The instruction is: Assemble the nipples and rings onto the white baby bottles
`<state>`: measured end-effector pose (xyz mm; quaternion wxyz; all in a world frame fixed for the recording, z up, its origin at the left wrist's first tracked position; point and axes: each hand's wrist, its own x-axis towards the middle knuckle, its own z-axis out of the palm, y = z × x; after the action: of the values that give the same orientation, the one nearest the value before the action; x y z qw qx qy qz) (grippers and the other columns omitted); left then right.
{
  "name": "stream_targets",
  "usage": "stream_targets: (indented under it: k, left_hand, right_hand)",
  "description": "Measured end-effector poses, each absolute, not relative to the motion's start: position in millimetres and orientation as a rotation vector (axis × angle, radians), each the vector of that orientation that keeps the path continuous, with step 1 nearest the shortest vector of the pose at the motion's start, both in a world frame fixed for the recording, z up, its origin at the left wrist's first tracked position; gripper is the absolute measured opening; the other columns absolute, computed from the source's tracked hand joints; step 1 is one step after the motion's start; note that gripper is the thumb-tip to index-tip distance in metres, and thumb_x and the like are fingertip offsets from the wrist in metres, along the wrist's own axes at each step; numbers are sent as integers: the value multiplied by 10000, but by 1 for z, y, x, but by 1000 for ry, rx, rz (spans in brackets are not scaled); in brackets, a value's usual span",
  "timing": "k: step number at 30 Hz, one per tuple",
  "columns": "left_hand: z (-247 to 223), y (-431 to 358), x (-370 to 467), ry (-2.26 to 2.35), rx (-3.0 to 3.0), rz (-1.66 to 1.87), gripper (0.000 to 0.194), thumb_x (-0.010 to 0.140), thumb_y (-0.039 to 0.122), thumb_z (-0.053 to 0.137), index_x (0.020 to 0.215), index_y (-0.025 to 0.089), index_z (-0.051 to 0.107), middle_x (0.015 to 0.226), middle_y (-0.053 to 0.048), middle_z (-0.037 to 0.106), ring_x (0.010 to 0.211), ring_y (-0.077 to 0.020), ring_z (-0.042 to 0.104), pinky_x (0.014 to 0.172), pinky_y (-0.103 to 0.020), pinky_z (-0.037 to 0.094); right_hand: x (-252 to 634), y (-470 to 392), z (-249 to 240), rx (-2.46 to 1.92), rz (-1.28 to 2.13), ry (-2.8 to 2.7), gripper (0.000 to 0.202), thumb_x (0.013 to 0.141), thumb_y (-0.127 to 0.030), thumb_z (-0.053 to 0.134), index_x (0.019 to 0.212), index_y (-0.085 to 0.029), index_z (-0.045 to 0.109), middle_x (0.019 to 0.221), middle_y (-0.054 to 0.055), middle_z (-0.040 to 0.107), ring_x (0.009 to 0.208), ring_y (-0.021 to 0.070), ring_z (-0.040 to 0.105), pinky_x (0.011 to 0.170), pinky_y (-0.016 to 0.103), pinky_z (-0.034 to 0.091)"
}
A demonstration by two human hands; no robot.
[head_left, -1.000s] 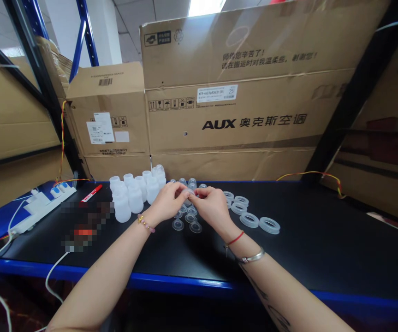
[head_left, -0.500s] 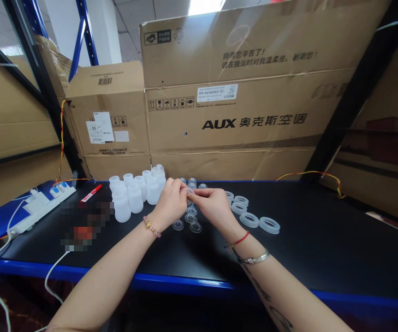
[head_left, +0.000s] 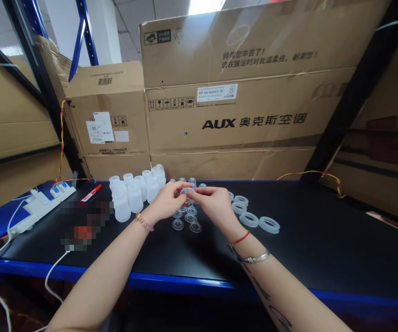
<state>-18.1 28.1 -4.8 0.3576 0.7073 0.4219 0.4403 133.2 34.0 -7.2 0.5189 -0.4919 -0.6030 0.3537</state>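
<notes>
Between my left hand (head_left: 168,201) and my right hand (head_left: 216,203) is a small clear round piece (head_left: 187,192), pinched at its rim by the fingers of both. Beneath and behind the hands, several clear nipple-shaped pieces (head_left: 195,226) rest on the black table. To the left, several frosted white bottles (head_left: 135,198) stand upright in a cluster; a clear domed piece (head_left: 159,169) is at the back of it. Several translucent rings (head_left: 269,225) lie to the right of my right hand.
A red and white marker (head_left: 91,193) lies left of the bottles, near a power strip (head_left: 43,210) with cables. A pixelated patch covers something there. Large cardboard sheets (head_left: 254,166) stand along the back. The blue table edge (head_left: 185,283) runs in front.
My left hand has shifted slightly left and down and turned, its fingers spread wider around the clear piece, which now shows more. My right hand has barely moved.
</notes>
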Motion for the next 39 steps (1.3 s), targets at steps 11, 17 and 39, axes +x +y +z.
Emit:
stream_targets:
  k: [11, 17, 39]
  left_hand:
    - [-7, 28, 1, 1096, 1188, 1449, 68, 825, 109, 581, 859, 154, 542, 768, -3, 643, 662, -100, 649, 768, -316, 570]
    - [-14, 29, 2, 1270, 1330, 1416, 51, 845, 179, 584, 878, 157, 553, 717, 7, 600, 644, -105, 605, 616, -238, 523]
    - [-11, 23, -1, 1598, 2372, 1103, 118, 891, 151, 431, 842, 184, 533, 891, -73, 547, 856, -207, 539, 828, -363, 470]
  right_hand:
    - [133, 42, -11, -1128, 937, -1343, 395, 585, -371, 789, 855, -83, 779, 836, 134, 756, 812, 247, 689, 698, 298, 504]
    - [132, 42, -10, -1219, 876, -1370, 333, 625, -332, 724, 823, -70, 781, 742, 111, 747, 727, 228, 678, 622, 277, 474]
    - [125, 28, -7, -1592, 416, -1697, 256, 766, -320, 542, 600, -198, 696, 553, 38, 638, 622, 192, 577, 597, 295, 333]
